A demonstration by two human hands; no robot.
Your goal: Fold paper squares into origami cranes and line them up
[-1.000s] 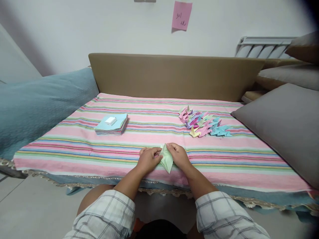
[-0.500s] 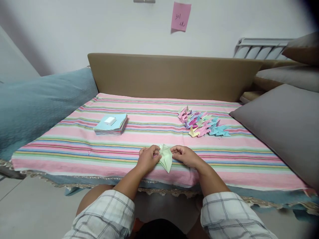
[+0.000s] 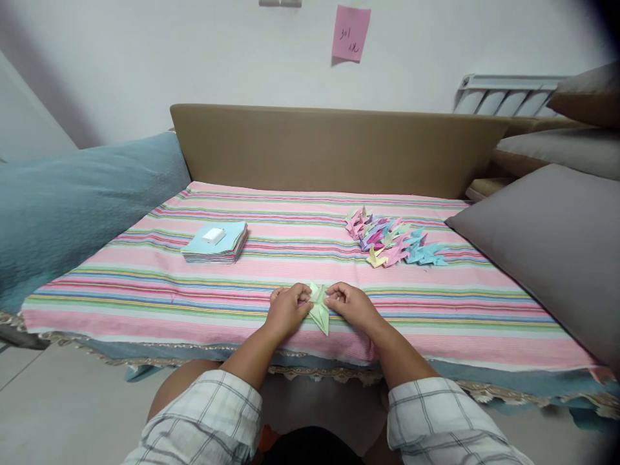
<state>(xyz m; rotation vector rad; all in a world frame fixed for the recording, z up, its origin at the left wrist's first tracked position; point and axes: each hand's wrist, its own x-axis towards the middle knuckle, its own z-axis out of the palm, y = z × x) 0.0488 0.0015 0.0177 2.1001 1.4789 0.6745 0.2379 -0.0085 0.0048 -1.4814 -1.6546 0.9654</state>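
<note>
A pink striped cloth (image 3: 290, 263) covered the seat, running out on every side of the fingers, its near edge hanging just short of the person's knees. Well beyond the fingertips rose the brown backrest (image 3: 334, 148), and above that a pale wall (image 3: 217, 58) with a handwritten pink note (image 3: 351, 33) stuck to it. A blue-covered armrest (image 3: 92, 206) stood far off to the fingers' left, a grey cushion (image 3: 547, 245) far to their right. Ahead and left of them sat a stack of paper (image 3: 216, 247) with a small white block on top (image 3: 214, 236); ahead and right lay a heap of folded coloured birds (image 3: 394, 242). The folded green paper (image 3: 320, 312) was right between the two sets of fingertips, its point reaching below them towards the person. The left hand (image 3: 289, 309) pinched its left edge, thumb and fingers closed; the right hand (image 3: 352, 306) nipped the right edge likewise, its other fingers loosely curled.
</note>
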